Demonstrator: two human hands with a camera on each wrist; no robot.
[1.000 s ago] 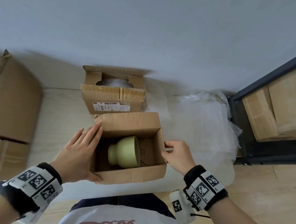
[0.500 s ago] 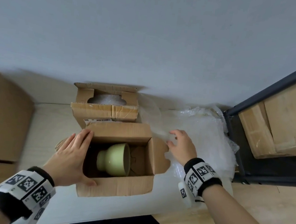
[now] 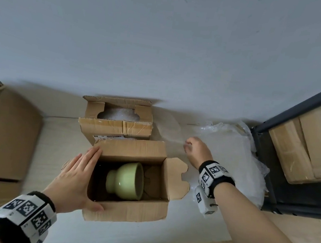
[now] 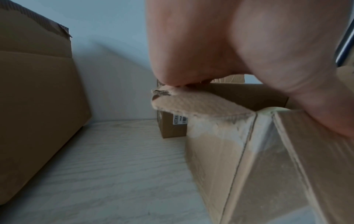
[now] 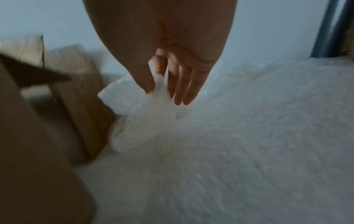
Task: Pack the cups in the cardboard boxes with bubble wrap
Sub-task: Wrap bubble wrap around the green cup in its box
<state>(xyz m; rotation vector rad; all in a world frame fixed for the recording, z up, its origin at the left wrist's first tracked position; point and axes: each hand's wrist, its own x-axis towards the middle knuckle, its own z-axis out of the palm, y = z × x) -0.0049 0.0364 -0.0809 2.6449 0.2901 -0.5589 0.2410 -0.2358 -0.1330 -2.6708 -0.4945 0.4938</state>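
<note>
A light green cup (image 3: 127,180) lies on its side inside the open near cardboard box (image 3: 126,210). My left hand (image 3: 76,176) lies flat on the box's left flap (image 4: 191,104) with straight fingers, thumb against the front wall. To the right of the box, my right hand (image 3: 196,150) reaches onto the sheet of bubble wrap (image 3: 230,164). In the right wrist view the thumb and forefinger of my right hand (image 5: 159,89) pinch a raised corner of the bubble wrap (image 5: 134,103). A second open box (image 3: 115,128) behind the first holds bubble wrap (image 3: 116,114).
Big cardboard boxes (image 3: 5,134) stand at the left. A dark metal shelf (image 3: 266,162) with more boxes (image 3: 311,147) stands at the right, beside the bubble wrap. A pale wall runs close behind. Wooden floor (image 3: 292,234) shows at the lower right.
My right hand left the near box's right flap, moved up and right onto the bubble wrap and took hold of it. That flap now lies outward. My left hand stayed on the box.
</note>
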